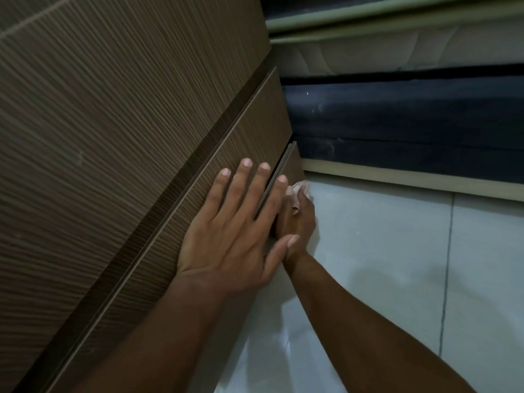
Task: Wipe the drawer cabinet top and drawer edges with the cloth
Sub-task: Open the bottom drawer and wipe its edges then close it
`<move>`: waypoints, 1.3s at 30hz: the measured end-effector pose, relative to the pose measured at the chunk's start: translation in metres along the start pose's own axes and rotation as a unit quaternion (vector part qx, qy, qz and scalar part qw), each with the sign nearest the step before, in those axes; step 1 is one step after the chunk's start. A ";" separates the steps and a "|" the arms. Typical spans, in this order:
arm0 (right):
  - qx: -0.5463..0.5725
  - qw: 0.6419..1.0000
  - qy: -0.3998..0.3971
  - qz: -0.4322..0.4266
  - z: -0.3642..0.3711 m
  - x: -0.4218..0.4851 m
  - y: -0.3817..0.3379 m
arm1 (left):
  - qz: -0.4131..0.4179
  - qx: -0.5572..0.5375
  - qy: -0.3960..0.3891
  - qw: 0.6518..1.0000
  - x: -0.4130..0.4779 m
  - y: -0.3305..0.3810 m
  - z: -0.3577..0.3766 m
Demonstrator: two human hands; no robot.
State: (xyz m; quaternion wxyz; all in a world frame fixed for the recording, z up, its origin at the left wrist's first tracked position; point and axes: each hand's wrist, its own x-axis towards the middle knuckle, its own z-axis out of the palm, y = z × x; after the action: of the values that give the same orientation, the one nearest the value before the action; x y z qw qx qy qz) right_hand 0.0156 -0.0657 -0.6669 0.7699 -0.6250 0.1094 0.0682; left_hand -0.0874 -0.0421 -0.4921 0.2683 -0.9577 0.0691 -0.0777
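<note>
Nearest, the left hand (235, 222) lies flat on a drawer front of the drawer cabinet (113, 123), its fingers (246, 180) straight and spread, holding nothing. Just beyond and under it, the right hand (302, 222) grips the cloth (301, 188), a small, pale, crumpled wad poking out past the knuckles. The cloth sits against the lowest drawer, just above the floor (397, 265). The drawer edge (287, 158) runs as a thin strip diagonally up and away from the cloth, so the right hand is probably best placed to wipe along it. Beyond stands a dark bed (397, 117).
</note>
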 end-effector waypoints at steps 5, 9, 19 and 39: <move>0.031 0.987 0.110 -0.109 0.000 0.012 -0.045 | 0.001 -0.002 0.004 1.000 -0.002 -0.001 -0.001; 0.013 0.992 0.072 -0.105 0.008 0.044 -0.064 | 0.000 0.002 0.002 1.000 -0.002 0.000 -0.001; 0.025 0.997 0.044 -0.054 -0.008 0.028 -0.068 | -0.002 0.000 -0.016 1.000 -0.002 0.000 -0.004; -0.007 0.994 0.060 0.086 -0.038 0.043 -0.043 | -0.007 -0.013 -0.002 1.000 -0.003 0.000 -0.001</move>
State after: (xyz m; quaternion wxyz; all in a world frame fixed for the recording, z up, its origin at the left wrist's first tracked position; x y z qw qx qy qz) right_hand 0.0646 -0.1133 -0.6446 0.7487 -0.6218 0.2082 0.0974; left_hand -0.0902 -0.0417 -0.4919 0.2554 -0.9617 0.0628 -0.0766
